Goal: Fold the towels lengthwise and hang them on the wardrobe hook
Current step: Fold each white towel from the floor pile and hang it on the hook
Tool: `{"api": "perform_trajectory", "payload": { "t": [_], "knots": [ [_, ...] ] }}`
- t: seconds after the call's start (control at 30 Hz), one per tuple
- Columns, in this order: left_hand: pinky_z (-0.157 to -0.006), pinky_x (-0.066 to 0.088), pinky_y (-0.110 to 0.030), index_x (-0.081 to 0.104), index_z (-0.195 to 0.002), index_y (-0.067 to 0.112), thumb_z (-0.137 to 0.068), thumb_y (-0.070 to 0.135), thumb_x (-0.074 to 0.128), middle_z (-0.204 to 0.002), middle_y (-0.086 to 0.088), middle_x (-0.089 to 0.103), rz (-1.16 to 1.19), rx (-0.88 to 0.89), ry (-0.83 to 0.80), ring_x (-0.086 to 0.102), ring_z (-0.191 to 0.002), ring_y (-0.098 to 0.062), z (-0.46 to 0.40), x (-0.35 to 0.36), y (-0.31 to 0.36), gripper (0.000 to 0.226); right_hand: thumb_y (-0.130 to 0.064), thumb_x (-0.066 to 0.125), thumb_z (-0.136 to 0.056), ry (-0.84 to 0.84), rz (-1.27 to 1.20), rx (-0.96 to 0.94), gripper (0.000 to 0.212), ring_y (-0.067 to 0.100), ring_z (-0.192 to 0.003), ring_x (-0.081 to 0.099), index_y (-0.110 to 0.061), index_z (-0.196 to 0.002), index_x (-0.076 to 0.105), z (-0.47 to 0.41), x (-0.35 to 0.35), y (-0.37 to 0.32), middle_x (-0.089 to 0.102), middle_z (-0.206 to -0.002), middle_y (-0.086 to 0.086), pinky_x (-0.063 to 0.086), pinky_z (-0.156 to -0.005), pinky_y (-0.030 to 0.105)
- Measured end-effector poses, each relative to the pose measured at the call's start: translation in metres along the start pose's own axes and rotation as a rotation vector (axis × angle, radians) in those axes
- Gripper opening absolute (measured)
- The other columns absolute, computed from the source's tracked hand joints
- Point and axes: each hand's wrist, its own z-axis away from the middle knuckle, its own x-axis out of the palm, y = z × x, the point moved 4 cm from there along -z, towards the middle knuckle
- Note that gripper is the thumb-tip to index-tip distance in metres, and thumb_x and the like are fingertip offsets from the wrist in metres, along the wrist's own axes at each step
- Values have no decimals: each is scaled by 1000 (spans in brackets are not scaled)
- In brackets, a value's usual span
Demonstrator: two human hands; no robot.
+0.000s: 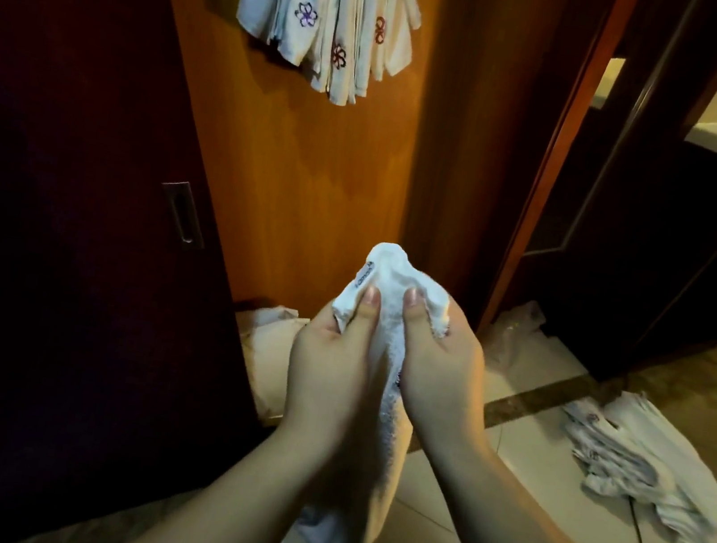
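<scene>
While a white towel (395,291) is pinched at its top edge by left hand (331,356) & right hand (440,368), corners should be matched, edges kept aligned w/ fold lengthwise.

Held towel (398,277), centre frame: white terry cloth, nubby & matt, w/ a small woven label. Hanging towels (326,17), top centre: flatter off-white cloth, matt, w/ stitched flower motifs in purple & red. Towel pile (627,459), lower right: same pale cloth, crumpled. Wardrobe panel (314,180), centre: orange-brown wood, smooth, satin sheen. Dark door (64,131), left: very dark wood finish, matt in shadow; its recessed handle (182,213) looks like brushed metal. Floor (531,444), lower right: pale tiles, smooth & glossy, w/ a darker stone-look strip.
</scene>
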Motion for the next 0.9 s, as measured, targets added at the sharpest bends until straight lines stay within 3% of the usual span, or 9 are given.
{"api": "perform_trajectory", "payload": {
  "t": [0.07,0.27,0.33,0.43,0.53,0.6,0.7,0.83,0.9],
  "knots": [
    [-66,55,-14,70,-100,28,-98,40,54,-91,11,78,-38,5,-89,73,-88,-4,1,1,2,20,-62,43,-89,-61,-29,-9,48,-2,-102,66,-38,-126,61,0,1,-2,71,-114,-14,54,-82,10],
    [-89,53,-19,64,-114,37,-88,61,49,-112,14,74,-128,-102,-412,67,-109,-2,-13,-1,1,39,-82,36,-79,-243,-84,7,34,-13,-97,63,-70,-104,56,-7,6,-2,68,-99,-34,47,-76,5],
    [-98,49,-22,60,-125,38,-85,66,49,-119,15,71,-97,-183,-493,63,-117,-1,-15,-1,4,50,-91,31,-74,-297,-113,-7,63,-9,-109,61,-63,-126,53,-12,5,0,68,-114,-26,49,-93,19],
    [-113,40,-35,58,-133,33,-73,77,47,-130,13,66,-112,-257,-490,58,-126,-5,-18,-5,13,75,-95,37,-74,-449,-256,11,86,4,-139,46,-51,-148,35,-15,6,4,50,-152,-10,31,-122,41],
    [-115,38,-44,58,-138,24,-84,77,42,-140,-3,61,-207,-277,-415,56,-130,-19,-25,-10,27,77,-72,59,-79,-565,-277,14,71,7,-144,40,-54,-142,31,-18,3,5,43,-157,-10,23,-125,44],
    [-115,39,-43,59,-136,19,-96,65,36,-132,-5,67,-215,-303,-437,61,-124,-16,-27,-9,36,65,-53,61,-77,-612,-102,-68,81,-1,-140,40,-47,-147,21,-20,0,5,44,-152,-15,25,-123,32],
    [-123,22,-44,46,-149,15,-99,62,26,-149,-4,53,-329,-309,-515,43,-141,-14,-29,-3,44,71,-33,66,-79,-616,77,-144,95,-6,-119,57,-27,-159,14,-25,0,4,61,-129,-12,40,-103,12],
    [-123,22,-36,39,-152,14,-104,55,24,-157,-6,41,-365,-189,-559,36,-146,-20,-26,-5,39,65,-13,75,-88,-496,80,-221,83,6,-131,54,-17,-157,27,-30,2,1,59,-138,-6,41,-114,34],
    [-121,23,-36,38,-153,20,-103,59,20,-157,-4,40,-451,-135,-568,32,-148,-20,-25,-3,40,66,-20,69,-91,-434,93,-272,71,1,-133,50,-23,-153,37,-33,-2,0,59,-138,-14,39,-113,25]
  ]
}}
